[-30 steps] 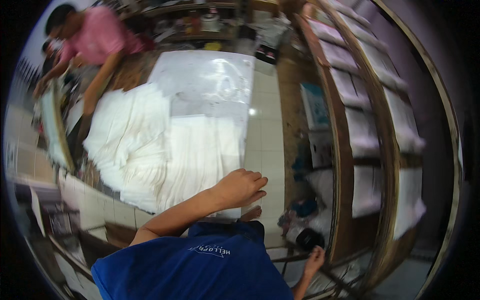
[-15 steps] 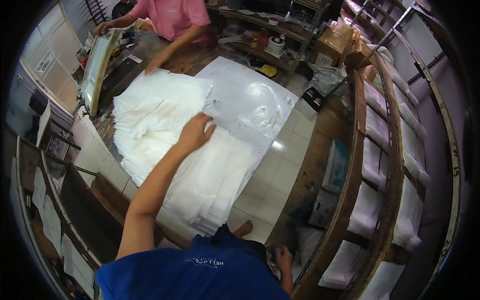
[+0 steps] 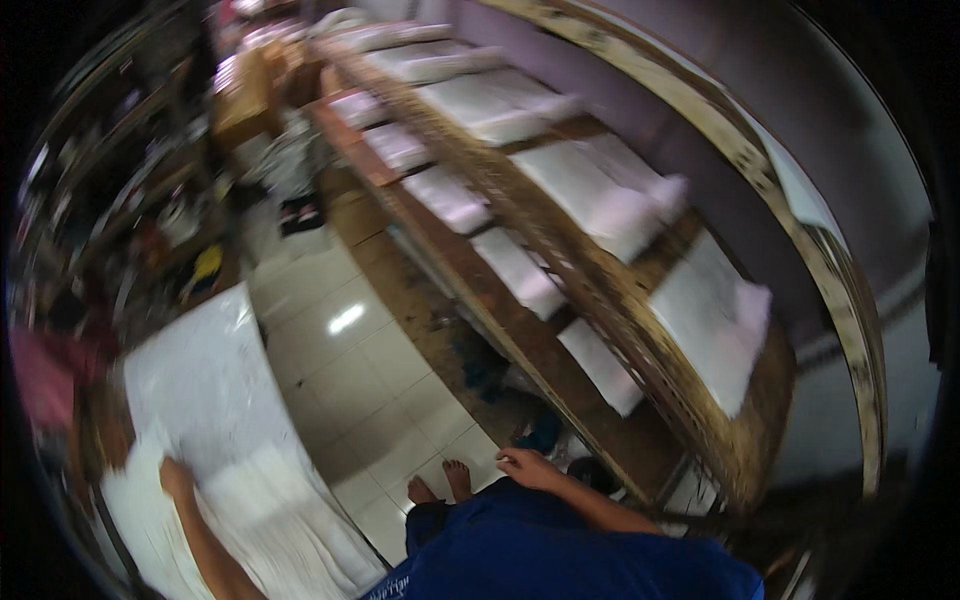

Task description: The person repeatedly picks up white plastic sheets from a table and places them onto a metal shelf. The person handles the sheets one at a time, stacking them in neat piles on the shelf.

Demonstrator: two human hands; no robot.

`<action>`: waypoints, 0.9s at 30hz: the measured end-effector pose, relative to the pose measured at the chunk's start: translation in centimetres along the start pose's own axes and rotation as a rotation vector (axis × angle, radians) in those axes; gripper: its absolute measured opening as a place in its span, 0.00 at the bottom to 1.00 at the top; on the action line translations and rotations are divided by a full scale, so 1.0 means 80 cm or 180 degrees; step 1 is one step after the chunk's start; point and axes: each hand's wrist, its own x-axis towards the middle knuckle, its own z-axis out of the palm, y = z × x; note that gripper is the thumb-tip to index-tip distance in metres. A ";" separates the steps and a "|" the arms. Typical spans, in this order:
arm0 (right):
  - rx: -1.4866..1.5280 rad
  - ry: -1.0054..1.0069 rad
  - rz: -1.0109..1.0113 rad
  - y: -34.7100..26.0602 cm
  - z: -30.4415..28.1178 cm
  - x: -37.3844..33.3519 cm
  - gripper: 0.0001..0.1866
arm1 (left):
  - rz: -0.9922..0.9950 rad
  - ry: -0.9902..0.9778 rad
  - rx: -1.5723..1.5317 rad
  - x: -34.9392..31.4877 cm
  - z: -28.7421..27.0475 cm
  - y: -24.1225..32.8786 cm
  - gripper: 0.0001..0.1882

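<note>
At the lower left, my left hand [image 3: 175, 478] rests on a spread pile of thin white sheets [image 3: 290, 520], fingers loosely apart and blurred. The sheets overlap in layers, and I cannot make out whether they are paper or thin plastic. Beneath them, a pale smooth board [image 3: 195, 365] shows its bare far part. My right hand [image 3: 528, 468] hangs in front of my body on the right, near the lower shelf. Its fingers are slightly bent and apart, with nothing visible in them.
A long wooden rack [image 3: 560, 250] on the right carries several white stacks [image 3: 600, 190] on two levels. Cardboard boxes [image 3: 245, 100] stand at the back. Pale floor tiles [image 3: 370, 380] lie between table and rack. A pink sleeve [image 3: 45, 380] shows at far left.
The view has swung right toward the rack, so table and pile now sit at lower left. My left hand stays on the sheets. My right hand has come up beside my waist.
</note>
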 end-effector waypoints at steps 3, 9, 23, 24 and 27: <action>0.0345 -0.0180 -0.0421 -0.045 0.018 0.031 0.17 | 0.0706 0.0105 -0.0761 -0.034 -0.096 0.099 0.07; 0.1269 -0.0285 -0.1302 -0.219 0.017 0.084 0.19 | 0.1911 -0.0814 -0.2815 -0.192 -0.214 0.289 0.04; 0.0605 0.0614 -0.1604 -0.253 -0.132 0.053 0.10 | 0.2934 -0.1212 -0.3799 -0.407 -0.351 0.464 0.05; 0.0588 0.0856 -0.1544 -0.246 -0.174 0.038 0.10 | 0.3140 -0.1092 -0.3774 -0.412 -0.365 0.469 0.05; 0.0385 0.1323 -0.0920 -0.228 -0.310 -0.016 0.14 | 0.3127 -0.0863 -0.3690 -0.414 -0.363 0.468 0.05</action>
